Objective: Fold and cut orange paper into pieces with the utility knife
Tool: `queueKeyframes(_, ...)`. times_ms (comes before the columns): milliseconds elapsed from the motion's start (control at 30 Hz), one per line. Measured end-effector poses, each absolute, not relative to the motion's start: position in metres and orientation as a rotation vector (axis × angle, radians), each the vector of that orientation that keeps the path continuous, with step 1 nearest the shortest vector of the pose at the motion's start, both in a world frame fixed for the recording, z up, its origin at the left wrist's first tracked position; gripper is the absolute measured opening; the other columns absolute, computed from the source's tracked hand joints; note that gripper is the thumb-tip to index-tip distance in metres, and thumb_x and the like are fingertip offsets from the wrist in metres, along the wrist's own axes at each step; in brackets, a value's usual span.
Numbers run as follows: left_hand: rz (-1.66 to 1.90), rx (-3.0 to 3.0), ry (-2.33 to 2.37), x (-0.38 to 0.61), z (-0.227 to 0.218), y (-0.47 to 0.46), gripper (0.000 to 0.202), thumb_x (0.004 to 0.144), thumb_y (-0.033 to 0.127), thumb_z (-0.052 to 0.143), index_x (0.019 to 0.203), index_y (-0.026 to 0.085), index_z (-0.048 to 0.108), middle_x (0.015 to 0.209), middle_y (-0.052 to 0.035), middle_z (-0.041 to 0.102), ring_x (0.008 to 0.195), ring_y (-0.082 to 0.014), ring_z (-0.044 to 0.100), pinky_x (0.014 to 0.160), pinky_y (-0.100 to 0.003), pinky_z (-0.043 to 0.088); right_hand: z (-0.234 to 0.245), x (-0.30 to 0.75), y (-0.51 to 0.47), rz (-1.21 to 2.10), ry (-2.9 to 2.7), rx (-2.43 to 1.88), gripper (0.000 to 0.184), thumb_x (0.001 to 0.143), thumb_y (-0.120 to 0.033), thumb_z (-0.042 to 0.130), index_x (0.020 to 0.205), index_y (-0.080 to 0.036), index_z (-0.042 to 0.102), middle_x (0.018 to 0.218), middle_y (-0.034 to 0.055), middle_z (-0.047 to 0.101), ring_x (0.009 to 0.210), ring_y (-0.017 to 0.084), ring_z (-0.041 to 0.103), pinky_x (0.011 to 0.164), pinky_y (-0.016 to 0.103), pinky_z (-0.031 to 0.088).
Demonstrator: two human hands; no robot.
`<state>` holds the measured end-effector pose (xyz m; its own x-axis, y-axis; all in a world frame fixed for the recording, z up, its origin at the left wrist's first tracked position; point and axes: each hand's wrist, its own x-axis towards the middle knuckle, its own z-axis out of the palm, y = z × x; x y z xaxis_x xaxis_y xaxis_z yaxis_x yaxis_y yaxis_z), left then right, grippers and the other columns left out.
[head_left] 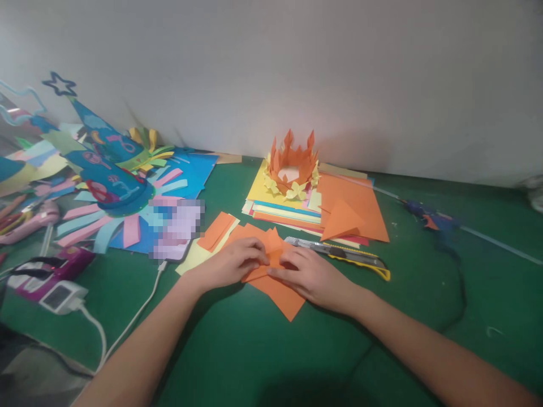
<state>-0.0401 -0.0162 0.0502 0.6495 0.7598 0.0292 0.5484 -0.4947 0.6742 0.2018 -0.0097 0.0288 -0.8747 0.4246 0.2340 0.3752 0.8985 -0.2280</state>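
Observation:
My left hand point(233, 261) and my right hand point(316, 277) meet over a piece of orange paper point(285, 298) at the middle of the table. The fingers of both are curled in and press on a folded part of it; the fingertips are partly hidden. One pointed corner of the paper sticks out toward me. More orange paper lies behind the hands. Beside my left hand, folded orange strips point(218, 230) rest on pale yellow paper point(192, 257). A yellow and grey utility knife point(358, 257) lies just beyond my right hand.
An orange paper crown point(292, 164) with yellow flowers stands on stacked coloured paper point(288, 212). Orange sheets point(360, 198) lie beside it. On the right is a blue glue gun point(432, 215) with a cord. To the left are decorated cone hats point(108, 178), a charging phone point(180, 229) and a power strip point(55, 277).

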Motion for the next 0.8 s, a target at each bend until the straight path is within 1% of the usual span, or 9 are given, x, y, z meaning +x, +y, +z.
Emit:
queueKeyframes(200,0.448,2.236,1.014,-0.0404,0.0472,-0.0166,0.025,0.091,0.015,0.045,0.1,0.023,0.067,0.103,-0.0058,0.058,0.096,-0.0158,0.055,0.085,-0.028,0.045,0.03,0.2014,-0.0097,0.25,-2.78,-0.573,0.032,0.097,-0.023,0.037,0.122,-0.024,0.056,0.087,0.0069,0.055,0.082,0.018,0.044,0.073,0.031,0.036)
queueKeyframes(367,0.442,2.247,1.011,-0.04,0.0478,-0.0166,0.026,0.092,0.016,0.043,0.101,0.023,0.067,0.103,-0.0064,0.057,0.097,-0.016,0.055,0.084,-0.029,0.045,0.0282,0.2015,-0.0095,0.257,-2.782,-0.58,0.032,0.097,-0.022,0.037,0.122,-0.025,0.056,0.087,0.0063,0.055,0.081,0.018,0.045,0.074,0.031,0.038)
queueKeyframes(533,0.441,2.26,0.992,-0.0396,0.0482,-0.0165,0.03,0.093,0.015,0.04,0.104,0.023,0.067,0.101,-0.0066,0.056,0.095,-0.015,0.054,0.084,-0.028,0.045,0.0296,0.202,-0.0098,0.304,-2.761,-0.581,0.03,0.096,-0.023,0.038,0.12,-0.02,0.057,0.095,0.0091,0.058,0.091,0.02,0.048,0.08,0.036,0.042)
queueKeyframes(667,0.416,2.281,0.994,-0.039,0.0483,-0.0171,0.033,0.093,0.013,0.038,0.105,0.024,0.068,0.101,-0.0069,0.055,0.094,-0.0154,0.053,0.083,-0.028,0.045,0.0323,0.2017,-0.0099,0.309,-2.752,-0.575,0.028,0.096,-0.022,0.039,0.115,-0.016,0.059,0.091,0.0093,0.059,0.088,0.02,0.051,0.082,0.037,0.043)
queueKeyframes(800,0.399,2.281,0.994,-0.0395,0.0465,-0.0181,0.035,0.092,0.011,0.038,0.107,0.023,0.067,0.103,-0.0068,0.055,0.096,-0.0152,0.053,0.084,-0.028,0.044,0.0339,0.2018,-0.0097,0.305,-2.734,-0.558,0.026,0.096,-0.02,0.039,0.11,-0.015,0.061,0.089,0.0093,0.059,0.086,0.02,0.053,0.081,0.037,0.045)
